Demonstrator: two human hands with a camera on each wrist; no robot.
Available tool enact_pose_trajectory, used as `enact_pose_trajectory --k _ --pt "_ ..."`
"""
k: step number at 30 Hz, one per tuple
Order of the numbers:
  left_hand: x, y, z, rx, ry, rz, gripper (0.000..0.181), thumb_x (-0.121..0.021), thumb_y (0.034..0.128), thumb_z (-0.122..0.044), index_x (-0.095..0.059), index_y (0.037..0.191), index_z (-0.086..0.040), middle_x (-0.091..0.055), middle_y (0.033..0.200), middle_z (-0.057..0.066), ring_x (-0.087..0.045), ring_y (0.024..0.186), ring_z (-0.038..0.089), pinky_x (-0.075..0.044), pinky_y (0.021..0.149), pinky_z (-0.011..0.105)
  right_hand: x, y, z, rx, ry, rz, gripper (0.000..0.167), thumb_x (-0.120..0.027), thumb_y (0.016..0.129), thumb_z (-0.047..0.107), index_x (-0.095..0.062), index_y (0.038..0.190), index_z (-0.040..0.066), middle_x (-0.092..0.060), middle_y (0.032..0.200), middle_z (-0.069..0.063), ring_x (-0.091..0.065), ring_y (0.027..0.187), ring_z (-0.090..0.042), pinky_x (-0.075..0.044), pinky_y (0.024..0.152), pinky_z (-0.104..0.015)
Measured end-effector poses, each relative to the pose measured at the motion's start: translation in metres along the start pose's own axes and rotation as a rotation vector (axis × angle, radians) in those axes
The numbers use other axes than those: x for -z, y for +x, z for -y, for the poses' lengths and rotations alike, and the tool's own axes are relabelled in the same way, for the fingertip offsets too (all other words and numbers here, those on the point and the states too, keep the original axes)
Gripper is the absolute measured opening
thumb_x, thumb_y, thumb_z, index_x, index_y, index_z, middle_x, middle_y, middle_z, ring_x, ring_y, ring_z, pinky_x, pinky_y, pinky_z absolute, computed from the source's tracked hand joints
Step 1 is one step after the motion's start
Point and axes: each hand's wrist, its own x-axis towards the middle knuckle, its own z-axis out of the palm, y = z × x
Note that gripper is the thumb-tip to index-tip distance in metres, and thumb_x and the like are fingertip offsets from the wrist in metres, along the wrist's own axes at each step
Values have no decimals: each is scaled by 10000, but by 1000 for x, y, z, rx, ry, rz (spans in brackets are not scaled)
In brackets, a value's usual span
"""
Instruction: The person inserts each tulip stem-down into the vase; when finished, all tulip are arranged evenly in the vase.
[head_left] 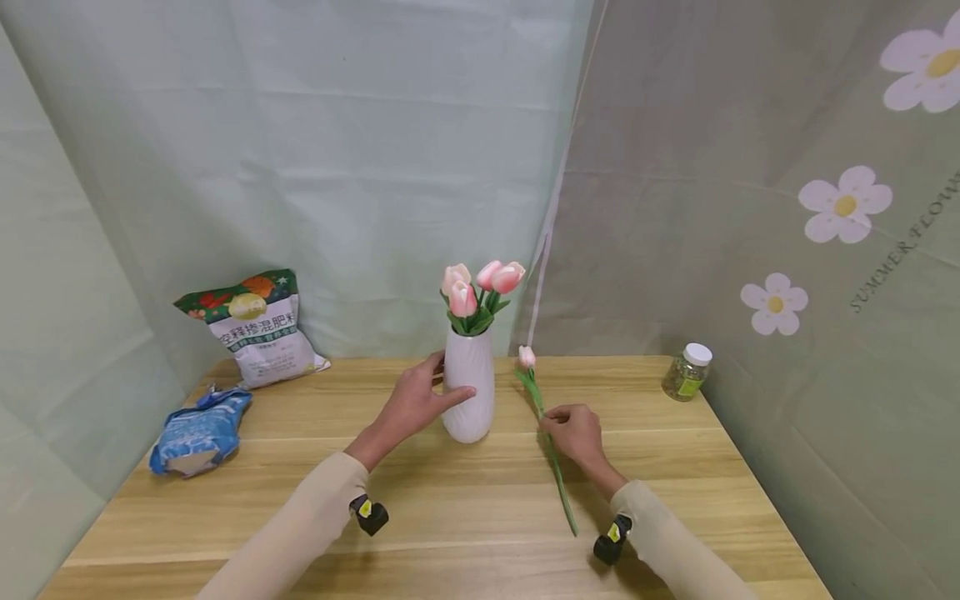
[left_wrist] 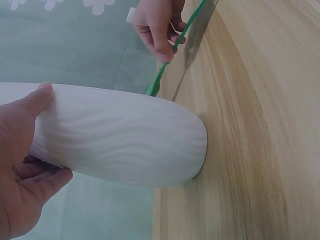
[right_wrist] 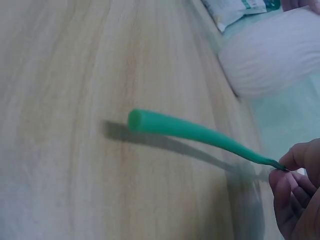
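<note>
A white ribbed vase [head_left: 470,387] stands upright on the table, with several pink tulips [head_left: 463,300] in its mouth. My left hand [head_left: 417,400] holds the vase from its left side, thumb across the front and fingers behind; the left wrist view shows thumb and fingers on either side of the white wall [left_wrist: 125,135]. To the right of the vase, my right hand [head_left: 576,432] pinches the green stem of a single pink tulip [head_left: 551,450]. Its bloom points toward the back, and in the right wrist view the cut stem end [right_wrist: 135,120] sticks out over the wood.
On the left of the wooden table [head_left: 450,533] are a white and green printed bag [head_left: 266,333] and a crumpled blue package [head_left: 198,433]. A small jar with a white lid [head_left: 686,375] stands at the back right. Fabric walls [head_left: 420,167] enclose the table's back and sides.
</note>
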Motion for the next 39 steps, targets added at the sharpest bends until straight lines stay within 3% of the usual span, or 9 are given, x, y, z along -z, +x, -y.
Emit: enact_pose_trajectory --k 7,14,28,39 --pt "0 0 0 5 -5 10 843 -813 879 -413 -434 1506 4 -570 1435 213 -582 1303 357 -533 1046 520 14 -3 11 5 46 -42 71 -773 824 119 -818 862 81 -736 728 5 -625 607 -83 -522 562 -242" --pt "0 0 2 0 -2 9 833 -814 879 -411 -441 1503 -4 -578 1427 203 -587 1297 345 -537 1044 517 29 -3 25 20 159 -70 105 -765 853 114 -807 914 40 -745 776 -48 -660 570 -105 -564 495 -230" --pt "-1 1 3 -11 -4 1 836 -816 873 -425 -454 1493 4 -594 1409 205 -599 1284 346 -546 1035 511 54 3 48 52 285 -126 187 -748 940 182 -789 1057 42 -765 983 -133 -703 774 -216 -626 594 -247" --pt "1 1 1 -12 -9 5 842 -816 872 -427 -449 1497 1 -589 1414 208 -598 1283 352 -544 1034 520 65 14 65 117 352 -202 194 -741 955 184 -769 1074 33 -757 972 -132 -705 754 -152 -621 601 -233"
